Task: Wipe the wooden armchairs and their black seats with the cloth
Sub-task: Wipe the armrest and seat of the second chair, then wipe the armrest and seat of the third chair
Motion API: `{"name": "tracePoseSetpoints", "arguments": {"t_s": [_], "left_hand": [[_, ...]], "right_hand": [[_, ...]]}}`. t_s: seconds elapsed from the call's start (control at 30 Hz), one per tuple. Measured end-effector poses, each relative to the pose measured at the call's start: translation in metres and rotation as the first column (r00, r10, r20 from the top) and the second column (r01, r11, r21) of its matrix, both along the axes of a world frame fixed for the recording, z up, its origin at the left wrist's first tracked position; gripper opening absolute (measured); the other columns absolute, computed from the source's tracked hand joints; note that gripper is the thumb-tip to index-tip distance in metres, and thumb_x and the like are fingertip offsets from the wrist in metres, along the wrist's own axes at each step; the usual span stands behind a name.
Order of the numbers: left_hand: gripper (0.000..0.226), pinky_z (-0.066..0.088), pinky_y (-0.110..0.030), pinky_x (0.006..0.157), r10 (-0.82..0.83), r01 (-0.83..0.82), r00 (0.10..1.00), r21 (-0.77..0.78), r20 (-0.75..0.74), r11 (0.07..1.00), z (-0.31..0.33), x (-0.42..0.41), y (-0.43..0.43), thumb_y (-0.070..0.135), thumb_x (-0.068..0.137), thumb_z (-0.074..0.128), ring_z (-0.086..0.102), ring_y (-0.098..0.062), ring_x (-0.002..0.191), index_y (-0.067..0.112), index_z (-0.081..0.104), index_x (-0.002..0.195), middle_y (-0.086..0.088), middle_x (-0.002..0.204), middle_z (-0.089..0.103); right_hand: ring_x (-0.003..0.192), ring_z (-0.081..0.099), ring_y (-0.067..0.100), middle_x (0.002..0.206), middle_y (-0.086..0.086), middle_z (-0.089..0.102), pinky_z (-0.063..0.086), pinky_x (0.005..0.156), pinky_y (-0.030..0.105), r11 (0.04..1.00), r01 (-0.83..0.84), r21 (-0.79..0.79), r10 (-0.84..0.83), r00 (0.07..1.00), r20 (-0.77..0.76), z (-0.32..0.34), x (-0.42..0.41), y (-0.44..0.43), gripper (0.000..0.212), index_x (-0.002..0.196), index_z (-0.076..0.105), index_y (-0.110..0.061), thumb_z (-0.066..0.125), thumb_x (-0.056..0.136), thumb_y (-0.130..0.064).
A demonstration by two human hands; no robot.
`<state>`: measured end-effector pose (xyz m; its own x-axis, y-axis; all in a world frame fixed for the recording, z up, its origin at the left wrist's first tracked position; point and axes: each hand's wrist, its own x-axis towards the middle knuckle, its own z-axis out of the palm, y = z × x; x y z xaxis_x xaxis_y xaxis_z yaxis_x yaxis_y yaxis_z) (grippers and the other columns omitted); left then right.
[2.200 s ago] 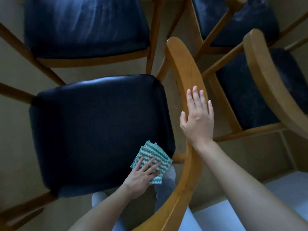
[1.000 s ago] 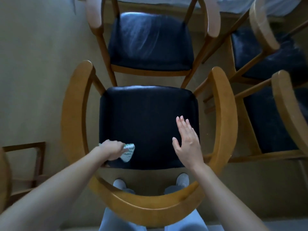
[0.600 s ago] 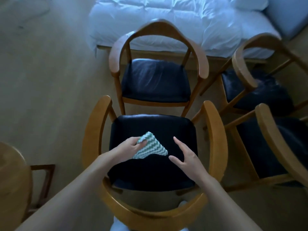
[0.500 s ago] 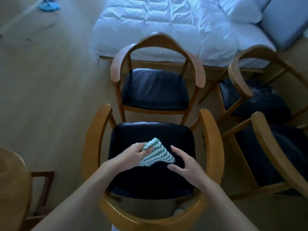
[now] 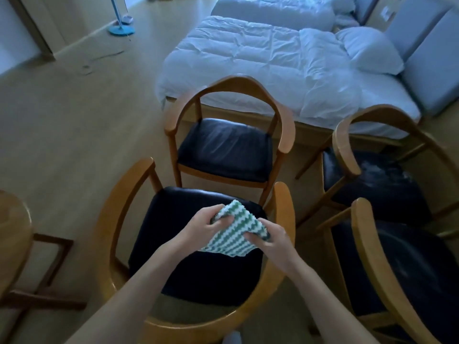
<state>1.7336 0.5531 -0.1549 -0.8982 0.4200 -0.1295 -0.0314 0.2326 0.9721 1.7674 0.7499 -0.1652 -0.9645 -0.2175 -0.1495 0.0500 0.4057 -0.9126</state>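
Cloth (image 5: 236,232), green-and-white zigzag weave, is held over the right half of the black seat (image 5: 169,219) of the nearest armchair (image 5: 116,207). Whether it touches the seat cannot be told. Left hand (image 5: 205,225) grips the cloth's 10 o'clock corner, fingers curled round a bunched edge. Right hand (image 5: 272,240) pinches the 4 o'clock edge, fingers folded over it. The cloth is spread between the two hands, and its lower edge hangs free at 6 o'clock.

Nearest armchair: the curved wooden back rail is at 6 o'clock, closest to the person, and the arms run up either side of the seat.

Second armchair (image 5: 231,81) stands at 12 o'clock from the cloth, just beyond the first. Its seat (image 5: 223,147) shows faint pale streaks.

Far right armchair (image 5: 344,145) is at 2 o'clock, with whitish smears on its seat (image 5: 382,175). Near right armchair (image 5: 367,247) is at 3 to 4 o'clock, and its seat is dark.

Bed (image 5: 260,58) with a white duvet lies at 12 to 1 o'clock behind the chairs, with a pillow (image 5: 370,50) at 2 o'clock. A pole on a blue round base (image 5: 121,29) stands on the floor (image 5: 62,120) at 11 o'clock. The rim of a round wooden table (image 5: 12,232) shows at 9 o'clock.

Small wall plate (image 5: 385,13) sits at the top edge, 1 o'clock. The marks on it are too small to read.
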Motion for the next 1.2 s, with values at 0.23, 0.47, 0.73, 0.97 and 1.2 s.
{"name": "tracePoseSetpoints", "arguments": {"t_s": [0.23,0.47,0.73,0.97,1.2], "left_hand": [[0.028,0.05,-0.038,0.073,0.01,-0.009,0.999,-0.027,0.042,1.0,-0.002,0.006,0.03,0.041,0.082,0.056,0.065,-0.02,0.081,0.019,0.065,0.098,-0.007,0.089,0.068],[0.034,0.047,-0.03,0.096,-0.12,0.117,0.993,-0.262,0.006,0.958,-0.014,-0.019,0.057,0.027,0.095,0.053,0.058,-0.005,0.104,0.027,0.05,0.129,0.015,0.107,0.061],[0.032,0.042,-0.019,0.087,-0.292,0.286,0.956,-0.296,0.022,0.911,-0.018,-0.026,0.111,0.023,0.096,0.05,0.056,-0.008,0.104,0.023,0.05,0.128,0.008,0.111,0.058],[0.031,0.043,-0.012,0.076,-0.377,0.373,0.924,-0.337,0.056,0.864,-0.026,-0.025,0.168,0.027,0.096,0.05,0.057,-0.007,0.107,0.025,0.05,0.127,0.006,0.116,0.059],[0.037,0.039,-0.016,0.085,-0.299,0.312,0.95,-0.364,0.094,0.877,-0.035,-0.02,0.254,0.033,0.098,0.043,0.048,-0.006,0.115,0.024,0.045,0.133,0.005,0.126,0.052]], "right_hand": [[0.08,0.065,0.021,0.086,0.003,0.068,0.05,0.071,0.048,0.998,0.035,0.053,-0.038,0.998,0.056,0.01,0.009,0.043,0.003,0.088,0.063,-0.026,0.061,0.09,-0.026],[0.078,0.067,0.016,0.086,0.0,0.069,0.052,0.074,0.047,0.959,0.254,0.122,-0.264,0.962,0.074,0.012,0.029,0.079,0.009,0.09,0.061,-0.021,0.056,0.093,-0.028],[0.08,0.069,0.013,0.089,0.001,0.07,0.055,0.077,0.047,0.838,0.536,0.103,-0.545,0.833,0.096,0.014,0.075,0.131,0.01,0.094,0.061,-0.018,0.057,0.093,-0.027],[0.085,0.068,0.011,0.094,-0.001,0.07,0.056,0.079,0.039,0.75,0.659,0.066,-0.661,0.74,0.125,0.013,0.095,0.182,0.007,0.098,0.059,-0.02,0.053,0.095,-0.019],[0.081,0.069,0.017,0.088,0.004,0.071,0.056,0.079,0.044,0.784,0.619,0.043,-0.617,0.771,0.155,-0.002,0.083,0.272,0.012,0.092,0.063,-0.014,0.052,0.095,-0.02]]}}
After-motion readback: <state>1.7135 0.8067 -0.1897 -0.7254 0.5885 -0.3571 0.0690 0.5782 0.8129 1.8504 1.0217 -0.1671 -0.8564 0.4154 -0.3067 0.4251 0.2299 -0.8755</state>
